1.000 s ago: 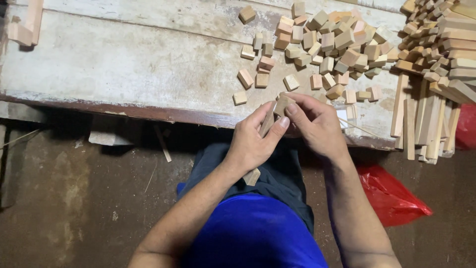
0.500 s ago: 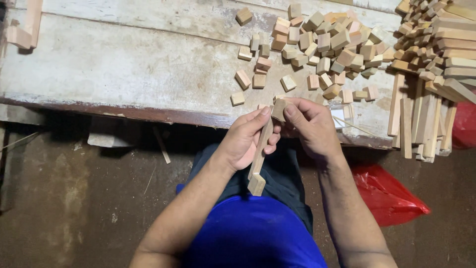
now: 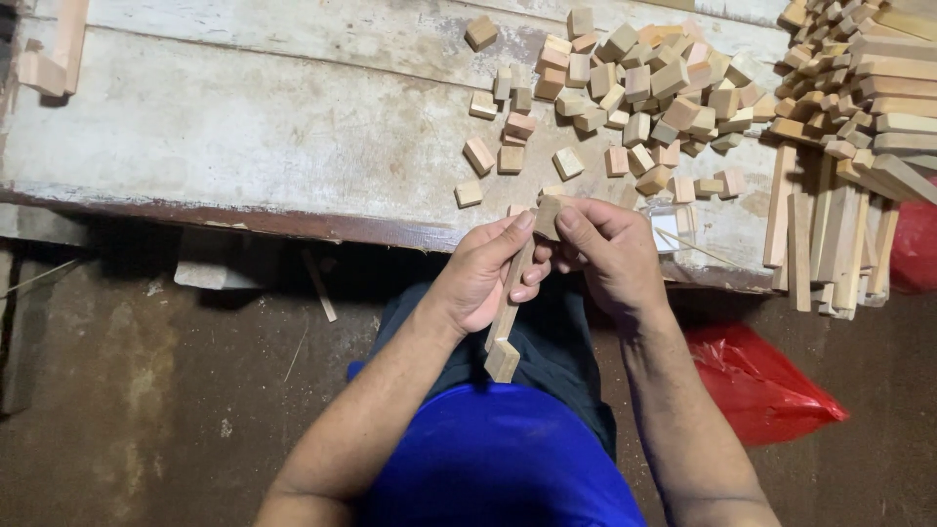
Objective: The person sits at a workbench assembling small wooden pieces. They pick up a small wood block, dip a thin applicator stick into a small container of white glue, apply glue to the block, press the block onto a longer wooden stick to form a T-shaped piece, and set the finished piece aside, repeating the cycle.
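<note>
My left hand [image 3: 485, 275] grips a thin wooden stick [image 3: 509, 303] that runs from the bench edge down toward my lap, with a small wooden block [image 3: 503, 359] at its lower end. My right hand [image 3: 615, 256] pinches another small wooden block [image 3: 547, 217] at the stick's upper end, thumb and fingers closed on it. Both hands meet just in front of the worn white wooden bench [image 3: 244, 127].
A heap of small wooden blocks [image 3: 644, 88] lies on the bench ahead of my hands. A stack of long wooden sticks [image 3: 859, 117] fills the right side. A red plastic bag [image 3: 761, 385] lies on the floor by my right arm. A wood piece [image 3: 54, 59] sits far left.
The stick has come into plain view in my left hand, pointing down to my lap with a block on its end. Both hands stay together at the bench edge.
</note>
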